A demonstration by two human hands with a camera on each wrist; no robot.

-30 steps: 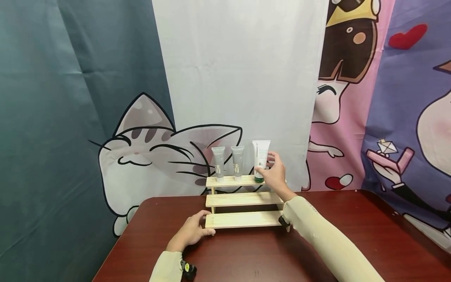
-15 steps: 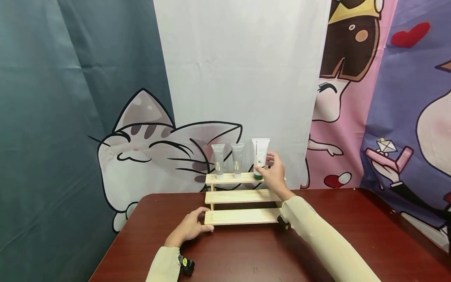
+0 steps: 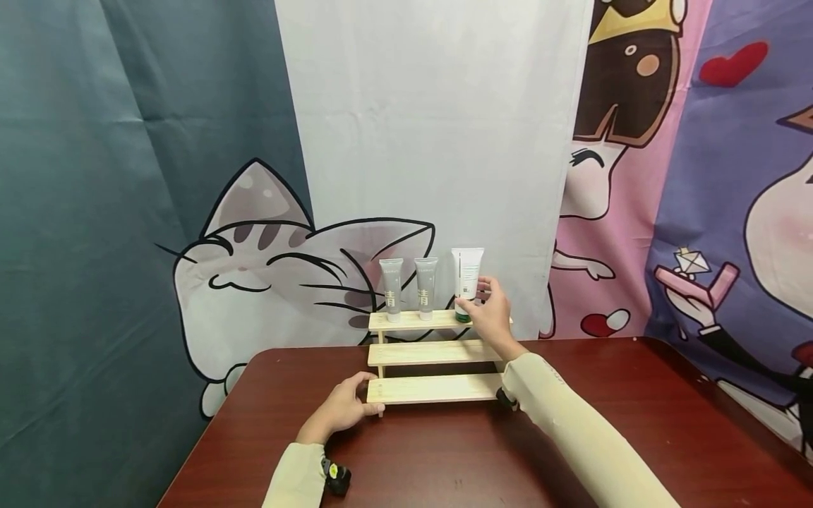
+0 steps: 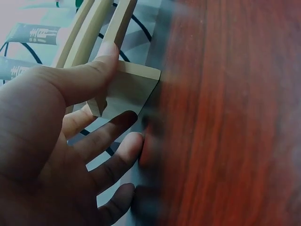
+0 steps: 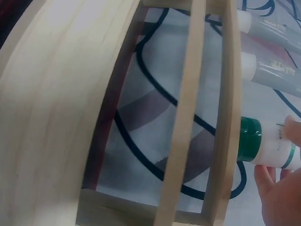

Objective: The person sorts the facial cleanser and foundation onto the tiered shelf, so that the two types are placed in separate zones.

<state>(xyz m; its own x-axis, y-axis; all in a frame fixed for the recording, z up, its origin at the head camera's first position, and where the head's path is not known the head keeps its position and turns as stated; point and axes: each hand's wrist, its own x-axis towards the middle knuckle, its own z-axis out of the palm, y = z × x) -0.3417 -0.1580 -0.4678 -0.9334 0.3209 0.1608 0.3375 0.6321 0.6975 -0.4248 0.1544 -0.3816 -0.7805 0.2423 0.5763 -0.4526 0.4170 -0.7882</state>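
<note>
A three-tier wooden display rack (image 3: 438, 353) stands on the table. My left hand (image 3: 343, 405) grips the left end of its lowest tier; in the left wrist view the thumb (image 4: 91, 77) lies on the wood and the other fingers spread below it. On the top tier my right hand (image 3: 492, 314) holds a white squeeze tube (image 3: 467, 271) between thumb and fingers. The tube is upright on its green cap (image 5: 250, 139), which meets the board. Left of it stand two grey squeeze tubes (image 3: 392, 282) with white caps, also cap down.
The dark red wooden table (image 3: 444, 458) extends around the rack on both sides and in front. Close behind hangs a printed cloth backdrop (image 3: 444, 141) with cartoon figures. The middle tier (image 3: 432, 352) lies below my right wrist.
</note>
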